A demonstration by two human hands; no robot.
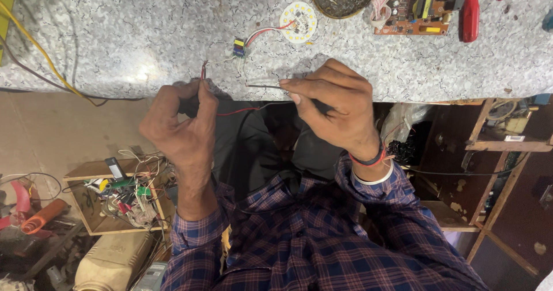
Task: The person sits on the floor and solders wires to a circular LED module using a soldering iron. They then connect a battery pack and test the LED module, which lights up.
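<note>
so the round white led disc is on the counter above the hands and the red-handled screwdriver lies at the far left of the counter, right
Not quite. The head view shows the round white LED disc on the speckled counter above the left hand and right hand, as you say. But the red-handled screwdriver lies at the far right of the counter, beside the orange circuit board, not at the left.

Electronics repair workshop: speckled stone bench [144, 31] with circuit board [412, 8], round LED plate [298, 21], red screwdriver [470, 13], wooden box of wire scraps [118, 196] on floor.
</note>
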